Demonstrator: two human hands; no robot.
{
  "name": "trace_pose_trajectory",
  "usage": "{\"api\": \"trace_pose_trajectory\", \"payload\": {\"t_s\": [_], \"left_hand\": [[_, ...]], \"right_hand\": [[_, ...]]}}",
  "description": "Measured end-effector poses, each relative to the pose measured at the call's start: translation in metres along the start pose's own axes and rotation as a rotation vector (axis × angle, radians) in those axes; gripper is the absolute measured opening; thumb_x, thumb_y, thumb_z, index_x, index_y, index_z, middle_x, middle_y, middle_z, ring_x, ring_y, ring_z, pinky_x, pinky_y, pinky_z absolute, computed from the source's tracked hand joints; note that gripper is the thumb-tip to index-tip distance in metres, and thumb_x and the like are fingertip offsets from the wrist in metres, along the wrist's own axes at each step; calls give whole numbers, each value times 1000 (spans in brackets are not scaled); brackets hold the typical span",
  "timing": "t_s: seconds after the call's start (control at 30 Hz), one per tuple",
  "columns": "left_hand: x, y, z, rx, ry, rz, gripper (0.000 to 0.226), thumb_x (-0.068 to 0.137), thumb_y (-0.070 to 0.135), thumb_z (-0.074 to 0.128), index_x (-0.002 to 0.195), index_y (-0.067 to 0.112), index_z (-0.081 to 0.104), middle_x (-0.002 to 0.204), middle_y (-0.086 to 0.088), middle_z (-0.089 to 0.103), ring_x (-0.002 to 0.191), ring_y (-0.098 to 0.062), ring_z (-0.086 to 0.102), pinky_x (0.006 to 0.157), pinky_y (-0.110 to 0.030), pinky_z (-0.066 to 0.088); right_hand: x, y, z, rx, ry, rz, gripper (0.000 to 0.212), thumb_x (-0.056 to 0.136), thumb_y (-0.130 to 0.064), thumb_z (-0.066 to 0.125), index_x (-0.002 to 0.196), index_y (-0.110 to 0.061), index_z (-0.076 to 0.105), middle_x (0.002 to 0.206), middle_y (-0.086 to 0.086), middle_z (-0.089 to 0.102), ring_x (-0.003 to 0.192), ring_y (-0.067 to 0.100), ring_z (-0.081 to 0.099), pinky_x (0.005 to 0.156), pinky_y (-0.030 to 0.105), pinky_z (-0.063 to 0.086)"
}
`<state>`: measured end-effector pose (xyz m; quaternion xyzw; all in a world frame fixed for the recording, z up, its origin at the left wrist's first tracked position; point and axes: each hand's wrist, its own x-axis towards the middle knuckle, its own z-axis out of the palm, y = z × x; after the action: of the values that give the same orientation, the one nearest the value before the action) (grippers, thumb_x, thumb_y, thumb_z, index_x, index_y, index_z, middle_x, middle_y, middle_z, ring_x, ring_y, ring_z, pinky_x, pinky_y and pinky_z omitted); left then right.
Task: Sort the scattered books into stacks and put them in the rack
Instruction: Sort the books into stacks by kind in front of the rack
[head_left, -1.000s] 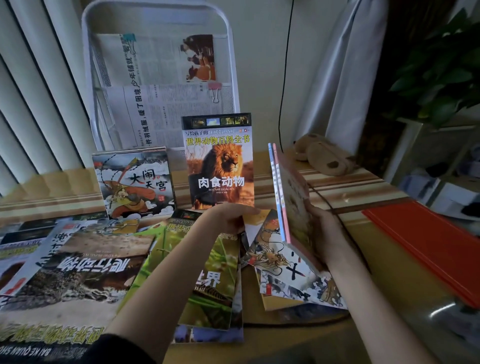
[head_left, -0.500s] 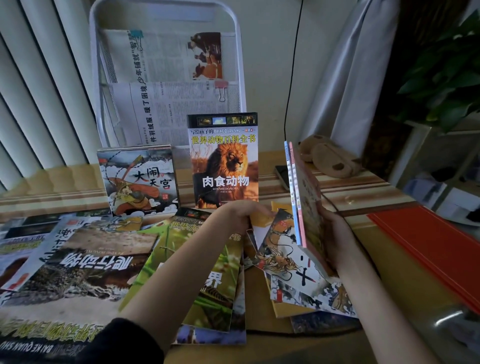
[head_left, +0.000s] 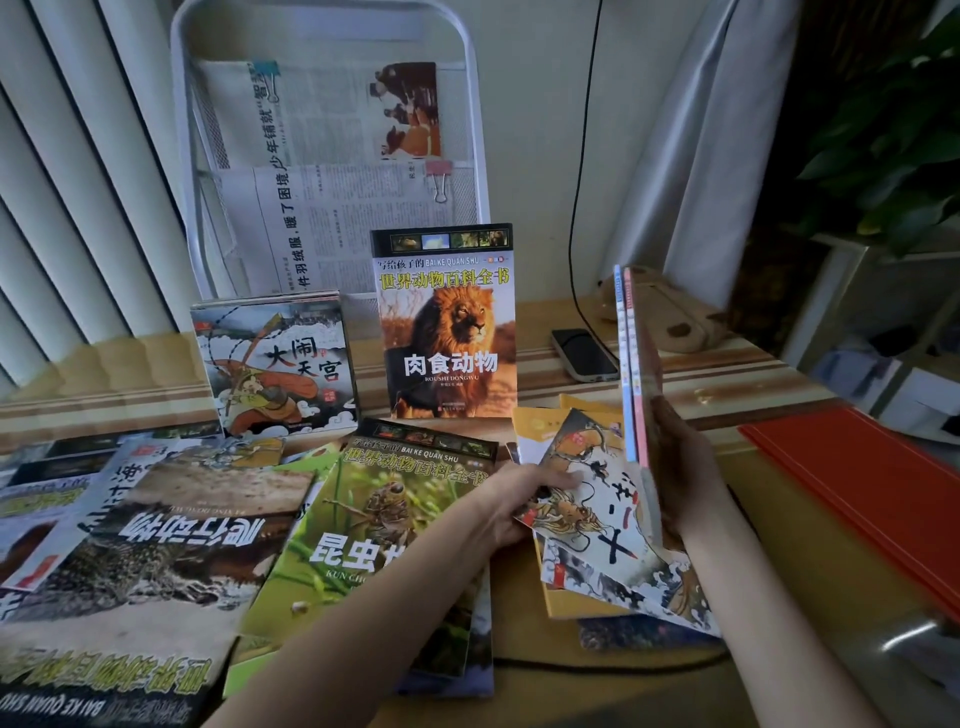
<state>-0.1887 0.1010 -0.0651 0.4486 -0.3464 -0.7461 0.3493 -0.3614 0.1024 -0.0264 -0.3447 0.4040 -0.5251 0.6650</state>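
Your right hand (head_left: 680, 467) holds a thin stack (head_left: 636, 364) of books upright on edge, fingers curled round the lower part, spines facing you. Your left hand (head_left: 519, 499) reaches to the dragon book (head_left: 597, 525) lying flat just beside that stack; the fingers pinch its near-left corner, thumb on the cover. Under it lie a yellow book (head_left: 566, 603) and others. The lion book (head_left: 449, 332) and the monkey book (head_left: 275, 364) stand upright at the foot of the white rack (head_left: 478, 104), which holds newspapers (head_left: 332, 156). The insect book (head_left: 374, 540) and more lie scattered on the tabletop (head_left: 779, 519) to the left. A phone (head_left: 584, 353) lies behind the stack.
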Motion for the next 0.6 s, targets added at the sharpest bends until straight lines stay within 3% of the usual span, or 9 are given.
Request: {"api": "trace_pose_trajectory", "payload": {"t_s": [0.07,0.13,0.2,0.3,0.43,0.53,0.6], "left_hand": [[-6,6,5,62,73,24,23,77,-3,66,98,-5,57,81,-16,66,56,-22,64,54,-29,56],[-18,21,7,98,131,47,27,72,-5,65,97,-4,54,74,-15,66,53,-21,62,55,-29,54],[-41,45,2,94,174,33,18,73,-5,64,89,-4,56,64,-13,67,50,-22,63,56,-32,56],[-86,85,-33,78,279,67,4,82,-5,59,80,-4,56,52,-12,64,39,-20,61,40,-28,53],[-143,104,-98,36,399,90,9,71,3,60,76,-2,55,47,-11,61,33,-19,58,32,-23,48],[-157,89,-135,86,462,56,27,60,6,76,78,-4,58,47,-12,61,33,-19,58,31,-23,47],[-156,70,-151,127,450,-1,35,55,10,79,80,-5,59,51,-13,63,35,-21,59,35,-23,48]], "right_hand": [[-3,-1,5,-51,-5,-4,39,96,-44,40,92,-20,71,87,10,73,75,22,72,71,36,54],[-3,-7,9,-74,7,14,36,93,-44,46,102,-18,70,103,13,71,93,29,69,87,45,52],[-1,-18,9,-89,44,2,31,91,-36,51,108,-14,66,105,12,70,91,27,69,82,41,52],[4,-28,1,-165,105,6,25,88,-26,59,108,-12,66,103,8,71,89,23,69,79,35,51],[13,-19,-21,-543,220,121,26,88,-25,63,107,-9,65,116,6,63,109,25,58,98,37,40],[26,-2,-25,-929,333,105,45,91,-21,61,129,1,49,130,13,52,123,32,48,94,38,40],[32,6,-22,-1142,413,23,40,90,-19,61,123,2,54,121,22,59,109,35,57,85,36,46]]}}
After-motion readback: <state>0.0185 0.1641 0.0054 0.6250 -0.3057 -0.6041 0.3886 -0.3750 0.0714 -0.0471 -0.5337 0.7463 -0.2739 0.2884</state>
